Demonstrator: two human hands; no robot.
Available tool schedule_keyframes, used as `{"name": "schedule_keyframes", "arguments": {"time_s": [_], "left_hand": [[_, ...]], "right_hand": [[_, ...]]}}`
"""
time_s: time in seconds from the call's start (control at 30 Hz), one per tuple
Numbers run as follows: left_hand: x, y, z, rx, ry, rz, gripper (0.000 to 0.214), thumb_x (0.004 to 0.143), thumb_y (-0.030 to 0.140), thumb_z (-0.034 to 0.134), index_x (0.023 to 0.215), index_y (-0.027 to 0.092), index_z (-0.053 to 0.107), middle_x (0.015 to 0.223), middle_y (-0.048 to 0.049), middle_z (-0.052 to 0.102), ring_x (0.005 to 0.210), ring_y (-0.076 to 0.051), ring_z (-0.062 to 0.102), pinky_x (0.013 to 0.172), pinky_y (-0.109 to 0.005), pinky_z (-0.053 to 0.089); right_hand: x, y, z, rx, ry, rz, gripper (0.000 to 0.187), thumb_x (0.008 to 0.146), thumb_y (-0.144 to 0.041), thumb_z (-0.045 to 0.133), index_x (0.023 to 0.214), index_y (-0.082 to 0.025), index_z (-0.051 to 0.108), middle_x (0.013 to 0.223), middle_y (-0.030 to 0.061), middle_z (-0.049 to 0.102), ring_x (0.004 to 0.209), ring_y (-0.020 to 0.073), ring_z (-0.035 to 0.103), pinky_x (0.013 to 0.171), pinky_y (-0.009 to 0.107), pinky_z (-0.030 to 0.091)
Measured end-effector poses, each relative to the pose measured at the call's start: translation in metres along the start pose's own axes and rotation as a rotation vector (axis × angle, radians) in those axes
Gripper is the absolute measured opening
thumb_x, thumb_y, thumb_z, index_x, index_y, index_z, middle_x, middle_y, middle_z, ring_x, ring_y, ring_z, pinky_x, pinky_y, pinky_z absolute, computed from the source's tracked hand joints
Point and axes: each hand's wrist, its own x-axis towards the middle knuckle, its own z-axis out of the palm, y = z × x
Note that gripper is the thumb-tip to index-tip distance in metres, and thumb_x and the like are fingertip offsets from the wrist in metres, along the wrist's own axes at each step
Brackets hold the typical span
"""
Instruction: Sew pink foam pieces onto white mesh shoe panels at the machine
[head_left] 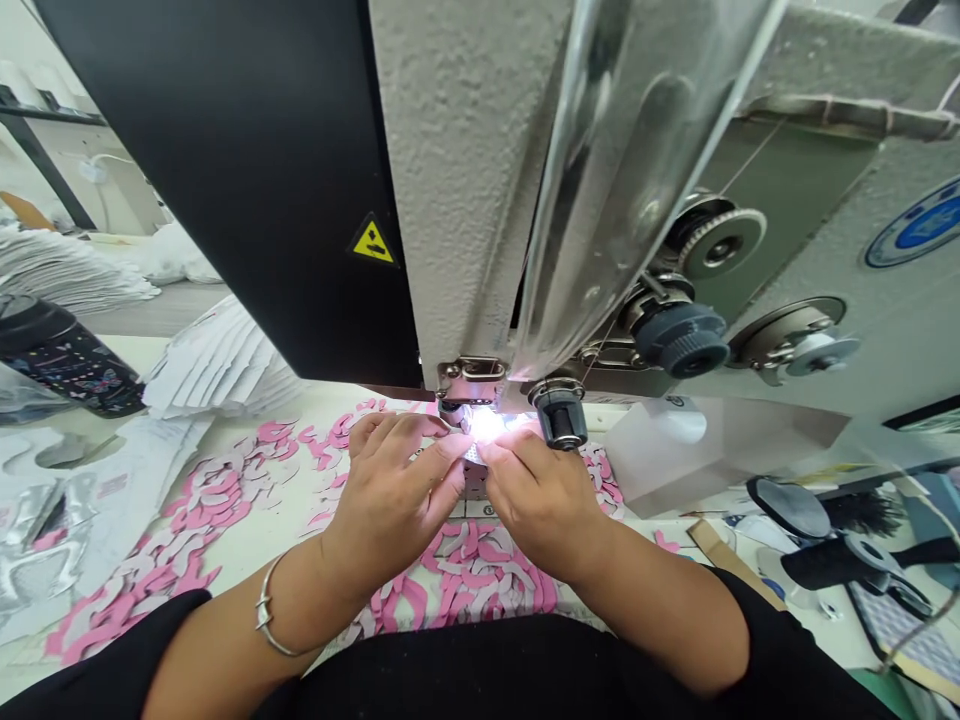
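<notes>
Under the lamp of an industrial sewing machine (450, 180), my left hand (397, 475) and my right hand (540, 485) meet at the needle area. Thumbs and fingers of both hands are pinched on a small pale, dotted piece (474, 454), mostly covered by my fingertips and washed out by the bright light. Its exact kind cannot be made out. Pink and whitish curved cut pieces (487, 570) lie heaped on the table just below my hands. More pink pieces (214, 490) spread out to the left.
A dark patterned bottle (67, 350) and fanned stacks of white pieces (221, 360) stand on the left. The machine's tension knobs (682, 335) jut out above my right hand. To the right are a translucent sheet (720, 450), a black thread spool (832, 563) and a cardboard strip (735, 560).
</notes>
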Motion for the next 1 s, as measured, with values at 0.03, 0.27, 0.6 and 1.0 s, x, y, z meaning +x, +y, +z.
{"name": "schedule_keyframes", "arguments": {"time_s": [0.03,0.27,0.6,1.0], "left_hand": [[0.000,-0.002,0.001,-0.006,-0.004,0.011,0.022,0.082,0.015,0.065,0.101,0.026,0.066,0.096,-0.0052,0.067,0.094,-0.025,0.062,0.089,-0.046,0.043],[-0.002,-0.018,0.002,-0.079,-0.087,0.068,0.022,0.087,0.017,0.061,0.108,0.024,0.065,0.101,-0.0075,0.064,0.091,-0.023,0.062,0.077,-0.036,0.050],[-0.001,-0.018,-0.002,-0.168,-0.120,0.089,0.025,0.092,0.016,0.055,0.114,0.023,0.062,0.107,-0.0057,0.070,0.101,-0.019,0.066,0.081,-0.030,0.054],[0.000,-0.023,-0.003,-0.180,-0.119,0.081,0.022,0.092,0.019,0.056,0.112,0.023,0.066,0.107,-0.0066,0.069,0.097,-0.020,0.066,0.080,-0.032,0.054]], "right_hand": [[0.001,-0.002,-0.001,-0.014,0.000,-0.001,0.012,0.091,-0.014,0.053,0.095,-0.021,0.062,0.089,0.0071,0.064,0.087,0.0245,0.058,0.078,0.041,0.045],[0.009,-0.001,-0.021,-0.001,-0.112,-0.008,0.015,0.093,-0.017,0.051,0.097,-0.021,0.065,0.089,0.0077,0.064,0.090,0.0252,0.057,0.082,0.043,0.046],[0.015,0.010,-0.026,0.156,-0.077,0.024,0.029,0.086,-0.011,0.051,0.108,-0.022,0.067,0.103,0.0073,0.065,0.086,0.0202,0.057,0.081,0.035,0.046],[0.011,0.006,-0.016,0.107,0.024,0.015,0.029,0.090,-0.013,0.051,0.114,-0.020,0.066,0.102,0.0087,0.069,0.095,0.0224,0.062,0.077,0.035,0.048]]}}
